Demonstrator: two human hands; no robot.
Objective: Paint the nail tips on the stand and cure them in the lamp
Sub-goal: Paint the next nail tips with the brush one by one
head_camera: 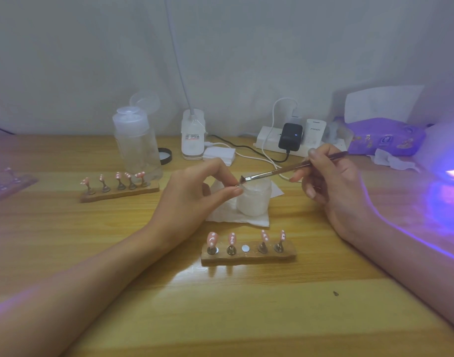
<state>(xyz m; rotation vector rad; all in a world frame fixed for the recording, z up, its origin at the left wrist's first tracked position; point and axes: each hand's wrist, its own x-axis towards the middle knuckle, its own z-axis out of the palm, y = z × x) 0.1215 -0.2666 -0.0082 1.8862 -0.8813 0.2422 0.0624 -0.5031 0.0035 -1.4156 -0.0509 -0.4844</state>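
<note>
A wooden stand lies near me with several pink dotted nail tips on metal holders; its middle magnet spot is bare. My left hand pinches one small holder with a nail tip, mostly hidden by the fingers, just above a frosted white jar. My right hand grips a thin brush whose bristles touch that held piece. The curing lamp glows violet at the right edge.
A second stand with pink tips sits at the left, a third at the far left edge. A clear bottle, desk lamp base, power strip with chargers, purple tissue pack line the back. A tissue lies under the jar.
</note>
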